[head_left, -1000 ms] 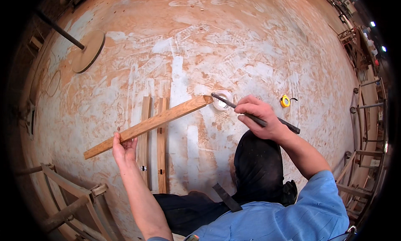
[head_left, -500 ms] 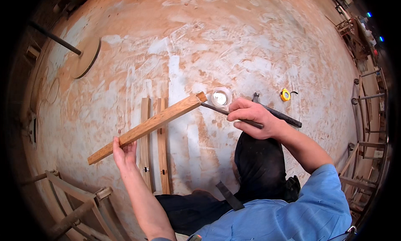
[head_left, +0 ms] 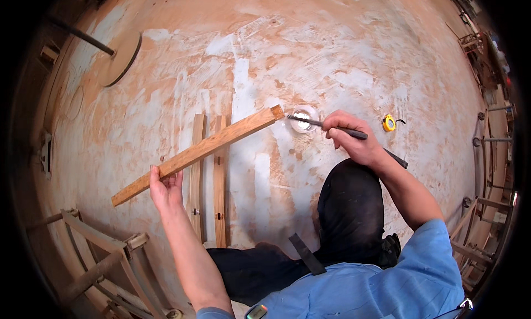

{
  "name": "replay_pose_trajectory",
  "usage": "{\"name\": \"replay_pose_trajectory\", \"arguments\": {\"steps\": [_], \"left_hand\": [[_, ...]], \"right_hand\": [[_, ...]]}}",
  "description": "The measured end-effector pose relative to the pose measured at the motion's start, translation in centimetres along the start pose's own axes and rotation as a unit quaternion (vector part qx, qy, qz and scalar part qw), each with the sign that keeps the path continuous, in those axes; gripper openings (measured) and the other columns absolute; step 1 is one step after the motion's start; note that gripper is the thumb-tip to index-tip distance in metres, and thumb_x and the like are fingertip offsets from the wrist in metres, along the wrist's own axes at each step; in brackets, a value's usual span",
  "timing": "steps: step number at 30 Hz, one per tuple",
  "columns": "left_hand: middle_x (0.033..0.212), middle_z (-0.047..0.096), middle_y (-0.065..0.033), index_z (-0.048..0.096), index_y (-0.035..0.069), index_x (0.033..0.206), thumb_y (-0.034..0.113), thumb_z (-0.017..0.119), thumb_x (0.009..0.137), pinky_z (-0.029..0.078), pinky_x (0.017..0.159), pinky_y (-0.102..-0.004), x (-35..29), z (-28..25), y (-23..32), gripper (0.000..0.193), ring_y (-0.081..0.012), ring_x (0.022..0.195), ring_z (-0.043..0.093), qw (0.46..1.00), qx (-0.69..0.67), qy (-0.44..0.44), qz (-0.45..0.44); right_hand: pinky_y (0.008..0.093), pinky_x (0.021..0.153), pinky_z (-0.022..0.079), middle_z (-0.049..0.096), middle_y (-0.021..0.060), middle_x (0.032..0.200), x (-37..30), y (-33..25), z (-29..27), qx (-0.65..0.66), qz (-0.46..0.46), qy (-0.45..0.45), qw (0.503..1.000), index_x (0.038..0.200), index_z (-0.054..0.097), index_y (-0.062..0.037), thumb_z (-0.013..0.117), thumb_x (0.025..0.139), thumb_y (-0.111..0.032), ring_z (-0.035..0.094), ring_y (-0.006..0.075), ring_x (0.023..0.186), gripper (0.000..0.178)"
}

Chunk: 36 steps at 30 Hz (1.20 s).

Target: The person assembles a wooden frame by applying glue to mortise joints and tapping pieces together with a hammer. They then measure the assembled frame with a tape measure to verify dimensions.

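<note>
My left hand [head_left: 167,193] is closed around the lower part of a long wooden bar [head_left: 204,148], which slants up to the right above the floor. A small stepped end, like a tenon, shows at its far tip. My right hand [head_left: 354,137] grips a thin dark stick-like tool [head_left: 313,122], its tip close to the bar's end with a slight gap. Behind the tool, a small round tub [head_left: 302,128] with whitish contents stands on the floor. Beyond my right wrist a black handle [head_left: 399,159] lies partly hidden.
Two wooden strips [head_left: 197,172] with small dark slots or fittings lie side by side beneath the bar. A yellow tape measure [head_left: 389,123] rests at the right. Wooden frames [head_left: 99,244] stand lower left; a round disc base with a pole [head_left: 123,61] is upper left.
The tool's tip has come off the bar's end, and my right hand has shifted slightly up and right. The bar's far end has risen a little. The view has shifted somewhat.
</note>
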<state>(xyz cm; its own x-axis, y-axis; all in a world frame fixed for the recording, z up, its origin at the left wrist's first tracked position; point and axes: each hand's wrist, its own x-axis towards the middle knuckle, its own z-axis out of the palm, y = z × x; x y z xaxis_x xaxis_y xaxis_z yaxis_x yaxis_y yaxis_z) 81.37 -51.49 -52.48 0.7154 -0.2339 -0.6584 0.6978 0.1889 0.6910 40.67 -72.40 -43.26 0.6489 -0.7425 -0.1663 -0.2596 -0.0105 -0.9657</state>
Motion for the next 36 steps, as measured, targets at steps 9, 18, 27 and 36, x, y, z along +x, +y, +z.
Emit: {"name": "replay_pose_trajectory", "arguments": {"steps": [9,18,27,36], "left_hand": [[0.103,0.060,-0.0102,0.056,0.003,0.106,0.023,0.066,0.089,0.054,0.083,-0.0513,-2.3,0.5,2.0,0.027,-0.0246,0.095,0.061,0.993,0.016,0.001,0.120],[0.104,0.063,-0.0113,0.057,-0.002,0.107,0.011,0.061,0.088,0.055,0.075,-0.0373,-5.5,-0.2,4.9,0.024,-0.0191,0.093,0.061,0.943,0.033,-0.022,0.330],[0.117,0.061,-0.0179,0.052,-0.007,0.122,0.004,0.053,0.081,0.052,0.086,-0.0350,-5.0,-2.6,7.2,0.042,-0.0247,0.104,0.062,0.925,0.038,-0.120,0.357],[0.122,0.057,-0.0185,0.043,-0.001,0.130,0.002,0.057,0.081,0.050,0.095,-0.0427,-5.1,-2.8,7.5,0.052,-0.0302,0.112,0.058,0.933,-0.018,-0.218,0.285]], "right_hand": [[0.0239,0.054,0.048,0.065,0.0069,0.085,3.6,7.6,-1.2,0.093,0.193,0.157,0.964,0.106,0.065,0.0015,0.058,0.094,-0.029,0.059,0.0117,0.070,0.034],[0.0331,0.066,0.053,0.055,0.0145,0.113,5.5,17.9,-2.4,0.220,0.284,0.138,0.923,0.132,0.045,-0.0009,0.061,0.091,-0.040,0.060,0.0211,0.087,0.059],[0.0406,0.082,0.052,0.049,0.0149,0.125,0.5,22.2,-9.3,0.276,0.273,0.210,0.898,0.136,0.038,-0.0070,0.062,0.089,-0.047,0.055,0.0243,0.105,0.066],[0.0428,0.087,0.047,0.059,0.0229,0.113,-9.9,32.3,-15.1,-0.439,0.320,0.060,0.837,0.125,0.052,0.0035,0.067,0.080,-0.033,0.058,0.0400,0.103,0.060]]}}
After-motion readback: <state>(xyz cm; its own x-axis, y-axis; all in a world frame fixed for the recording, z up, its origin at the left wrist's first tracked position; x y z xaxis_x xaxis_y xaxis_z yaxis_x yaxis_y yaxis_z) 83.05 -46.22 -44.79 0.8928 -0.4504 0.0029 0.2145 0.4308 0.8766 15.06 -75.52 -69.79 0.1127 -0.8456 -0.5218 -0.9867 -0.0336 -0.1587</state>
